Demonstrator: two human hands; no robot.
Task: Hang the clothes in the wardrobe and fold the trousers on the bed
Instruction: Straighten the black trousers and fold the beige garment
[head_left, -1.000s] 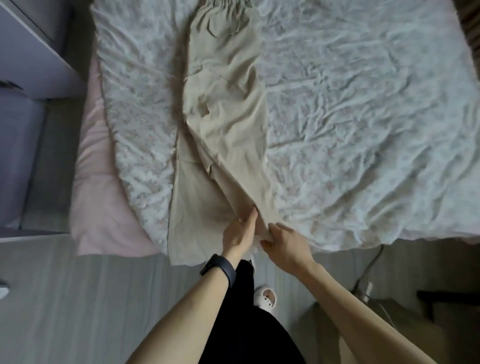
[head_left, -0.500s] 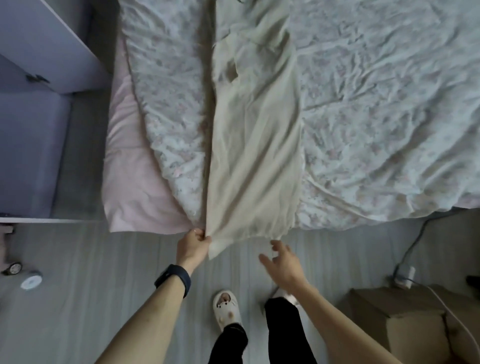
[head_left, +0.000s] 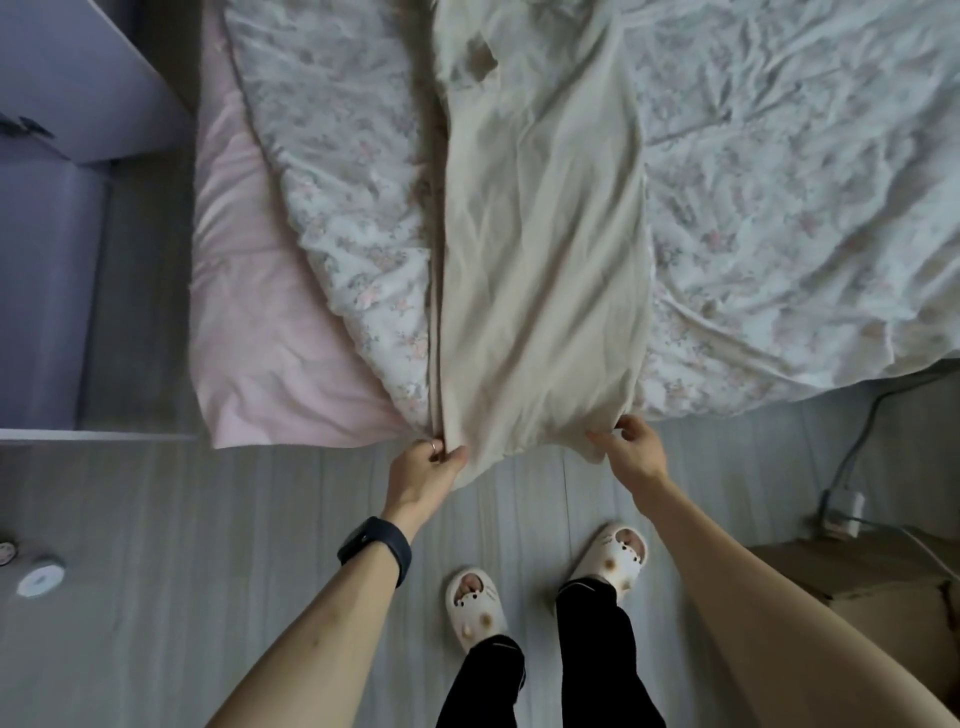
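Floor (head_left: 156, 519): grey boards across the whole lower part of the view; a person stands on them, arms reaching forward.
Cupboard (head_left: 67, 78): purple, at the far left, with a strip of floor between it and the bed (head_left: 244, 410).
Small round objects (head_left: 40, 574): two, lying on the floor at the far left edge; too small to identify.
Sheet (head_left: 260, 312): pink, exposed at the left corner of the bed.
Quilt (head_left: 343, 182): white with a floral print, heavily creased, lying on both sides of the trousers.
Left hand (head_left: 423, 470): fingers curled, thumb and fingers pinching the left corner of the trouser hem just off the bed edge; a ring on one finger.
Wristband (head_left: 375, 550): dark, on the left wrist.
Trousers (head_left: 540, 260): beige, laid lengthwise on the quilt, one leg stacked on the other, the lower layer showing along the left edge. The hem end hangs over the near bed edge; the waist is out of view at the top.
Right hand (head_left: 631, 452): fingers bent around the right corner of the hem, the cloth caught between thumb and fingers.
Slippers (head_left: 475, 603): white, one on each foot, on the floor below the hem, with black trouser legs above them.
Cable (head_left: 857, 431): grey, running from the bed edge down to a white plug block (head_left: 841, 512) at the right.
Box (head_left: 857, 587): brown cardboard, lower right, just beside the plug block.
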